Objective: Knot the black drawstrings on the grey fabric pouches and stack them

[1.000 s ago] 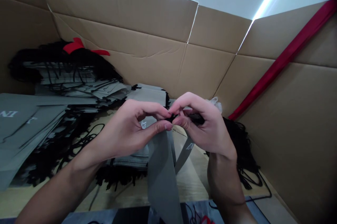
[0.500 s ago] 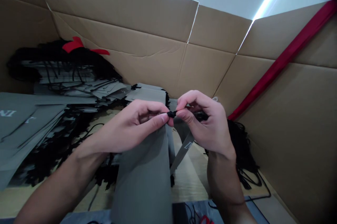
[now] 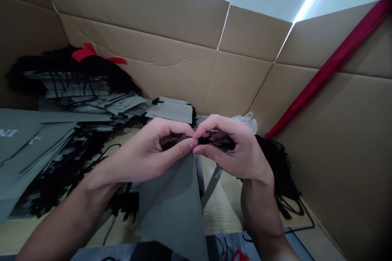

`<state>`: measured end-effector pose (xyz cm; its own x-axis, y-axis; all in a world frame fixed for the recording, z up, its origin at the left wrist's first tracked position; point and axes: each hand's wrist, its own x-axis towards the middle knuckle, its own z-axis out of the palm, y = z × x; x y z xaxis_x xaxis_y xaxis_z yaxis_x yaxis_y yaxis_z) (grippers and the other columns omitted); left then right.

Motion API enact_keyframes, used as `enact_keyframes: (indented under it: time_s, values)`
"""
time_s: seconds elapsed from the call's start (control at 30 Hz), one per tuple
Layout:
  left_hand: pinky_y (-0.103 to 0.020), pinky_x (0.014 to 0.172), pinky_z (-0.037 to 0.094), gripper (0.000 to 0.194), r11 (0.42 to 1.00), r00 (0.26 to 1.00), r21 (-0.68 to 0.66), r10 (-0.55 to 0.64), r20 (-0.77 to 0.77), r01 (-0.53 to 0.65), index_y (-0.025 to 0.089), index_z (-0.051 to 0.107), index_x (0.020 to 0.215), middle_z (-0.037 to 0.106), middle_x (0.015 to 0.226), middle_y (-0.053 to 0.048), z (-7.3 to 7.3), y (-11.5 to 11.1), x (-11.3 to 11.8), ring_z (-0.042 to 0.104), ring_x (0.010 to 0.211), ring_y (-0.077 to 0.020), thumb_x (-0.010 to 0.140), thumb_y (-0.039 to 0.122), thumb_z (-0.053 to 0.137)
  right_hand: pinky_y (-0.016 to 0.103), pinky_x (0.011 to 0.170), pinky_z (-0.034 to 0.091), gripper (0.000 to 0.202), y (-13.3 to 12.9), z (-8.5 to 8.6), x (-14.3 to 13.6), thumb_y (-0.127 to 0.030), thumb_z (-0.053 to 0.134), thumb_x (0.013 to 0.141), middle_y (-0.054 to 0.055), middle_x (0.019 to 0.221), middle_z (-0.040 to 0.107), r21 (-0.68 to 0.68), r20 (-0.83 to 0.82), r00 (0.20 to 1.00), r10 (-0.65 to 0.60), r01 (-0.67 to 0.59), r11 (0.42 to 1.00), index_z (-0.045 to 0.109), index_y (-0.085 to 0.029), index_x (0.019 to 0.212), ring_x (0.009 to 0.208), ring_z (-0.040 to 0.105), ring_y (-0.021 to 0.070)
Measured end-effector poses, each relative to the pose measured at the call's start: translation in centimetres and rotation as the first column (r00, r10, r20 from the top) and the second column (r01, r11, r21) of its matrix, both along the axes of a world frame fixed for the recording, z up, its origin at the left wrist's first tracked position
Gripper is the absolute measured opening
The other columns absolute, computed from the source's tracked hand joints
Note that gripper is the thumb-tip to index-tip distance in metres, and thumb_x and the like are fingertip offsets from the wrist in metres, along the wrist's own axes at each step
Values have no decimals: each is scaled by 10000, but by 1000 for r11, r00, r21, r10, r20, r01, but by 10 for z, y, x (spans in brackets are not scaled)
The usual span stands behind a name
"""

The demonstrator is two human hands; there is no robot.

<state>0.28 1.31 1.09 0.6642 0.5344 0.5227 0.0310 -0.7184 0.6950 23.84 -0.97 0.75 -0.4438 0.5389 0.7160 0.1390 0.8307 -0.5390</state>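
Both hands meet at the middle of the view, fingertips touching. My left hand [image 3: 156,148] pinches at the upper edge of a grey sheet [image 3: 174,199] that hangs below it. My right hand [image 3: 235,146] is closed on a black cord [image 3: 206,140], part of which shows between its fingers and thumb. The cord's end at the left fingertips is hidden. A narrow grey strip with white lettering [image 3: 212,185] slants down beneath my right hand.
Stacked grey sheets with black cords [image 3: 30,138] lie at left, a corded pile with a red band [image 3: 84,52] behind them. Another grey stack [image 3: 170,110] is beyond my hands. Black cords [image 3: 275,163] lie right. Cardboard walls [image 3: 177,52] surround the table.
My hands have come together and the black knot between them is now mostly covered. The grey sheet's lower end has swung right. A clear plastic piece shows behind my right hand.
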Motion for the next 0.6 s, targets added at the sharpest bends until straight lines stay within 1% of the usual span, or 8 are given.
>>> enact_keyframes:
  time_s: [0.1, 0.17, 0.23, 0.3, 0.37, 0.43, 0.5, 0.6]
  values:
    - [-234, 647, 521, 283, 998, 1000, 67, -10, -4, 10, 181, 757, 885, 682, 750, 0, 2, 0, -2, 626, 703, -152, 1111, 329, 674, 154, 675, 560, 310, -2, -1, 0, -137, 996, 872, -37, 929, 751, -63, -16, 999, 35, -36, 997, 776, -204, 1080, 754, 685, 72]
    - [-229, 637, 495, 307, 996, 999, 73, -48, -6, 48, 175, 726, 846, 657, 745, 4, 4, 0, -5, 587, 694, -139, 1116, 300, 652, 166, 685, 582, 312, -3, -1, 0, -134, 995, 871, -29, 942, 774, -99, -45, 996, 77, -81, 992, 778, -209, 1082, 758, 711, 82]
    - [-232, 624, 462, 305, 994, 995, 47, -98, -9, 99, 175, 708, 833, 625, 744, 10, 6, 0, -7, 541, 683, -130, 1115, 265, 636, 185, 667, 584, 304, -3, -1, -2, -141, 1003, 861, -17, 942, 792, -102, -75, 992, 103, -111, 989, 789, -210, 1066, 752, 713, 96]
    - [-243, 619, 438, 297, 990, 990, 9, -143, -9, 143, 182, 691, 821, 590, 738, 17, 8, 0, -10, 514, 677, -129, 1107, 238, 636, 201, 639, 567, 290, -3, -1, -3, -157, 1021, 841, -15, 896, 785, -79, -98, 989, 109, -117, 990, 802, -209, 1024, 746, 701, 110]
    - [-254, 612, 420, 310, 988, 988, -21, -156, -10, 156, 187, 664, 795, 556, 729, 21, 10, 0, -11, 499, 670, -131, 1101, 232, 641, 212, 647, 567, 282, -2, -1, -5, -175, 1036, 826, -16, 855, 771, -63, -118, 988, 98, -106, 992, 805, -208, 983, 768, 708, 125]
    - [-258, 600, 405, 334, 992, 991, -12, -129, -18, 129, 185, 648, 785, 535, 721, 23, 11, -1, -12, 484, 663, -130, 1112, 251, 627, 214, 678, 587, 276, -3, 0, -6, -180, 1034, 832, -9, 888, 784, -80, -136, 987, 86, -98, 992, 807, -208, 988, 799, 732, 128]
    - [-250, 604, 403, 332, 997, 998, 34, -62, -28, 63, 183, 661, 818, 545, 730, 26, 12, -2, -12, 485, 671, -124, 1134, 264, 596, 203, 681, 593, 303, -4, 0, -5, -168, 1022, 847, -11, 936, 791, -113, -154, 986, 66, -84, 990, 813, -219, 1060, 789, 734, 112]
    - [-217, 613, 408, 309, 994, 999, 106, 22, -32, -19, 187, 674, 876, 570, 753, 42, 13, -4, -13, 500, 681, -103, 1157, 247, 559, 186, 622, 536, 360, -6, 0, -2, -134, 1016, 846, -42, 883, 744, -104, -170, 985, -21, 3, 995, 819, -245, 1125, 703, 646, 79]
